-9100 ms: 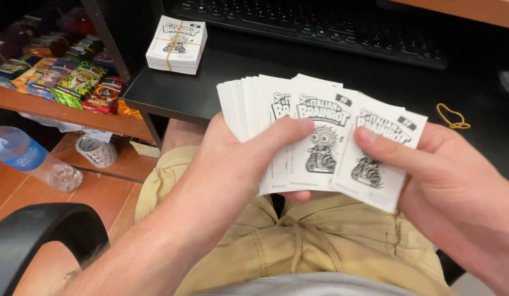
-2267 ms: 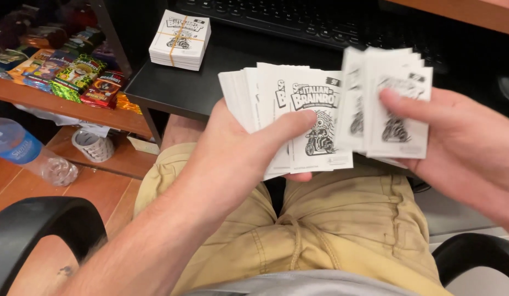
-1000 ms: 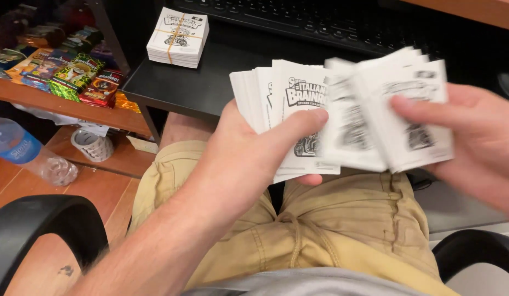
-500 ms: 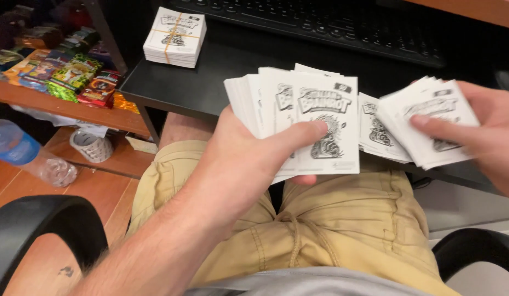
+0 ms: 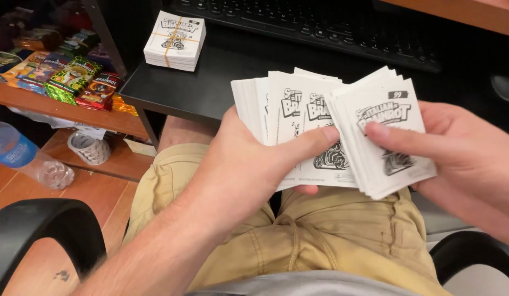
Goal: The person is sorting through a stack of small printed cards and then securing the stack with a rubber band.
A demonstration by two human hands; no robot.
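Note:
My left hand (image 5: 249, 164) grips a fanned stack of white cards (image 5: 290, 115) with black cartoon print, thumb pressed across the front card. My right hand (image 5: 462, 159) holds a second, smaller stack of the same cards (image 5: 383, 118), thumb on top, overlapping the right side of the left fan. Both stacks hover over my lap in khaki shorts (image 5: 320, 241), in front of a black desk (image 5: 210, 77).
A bundle of cards tied with a rubber band (image 5: 175, 41) lies on the desk's far left. A black keyboard (image 5: 320, 24) sits behind. Colourful packets (image 5: 63, 77) fill a wooden shelf at left, a plastic bottle (image 5: 24, 156) lies below, and black chair arms (image 5: 41, 230) flank me.
My right hand has brought its stack back left against the left-hand fan after pulling away to the right. The left hand stays put.

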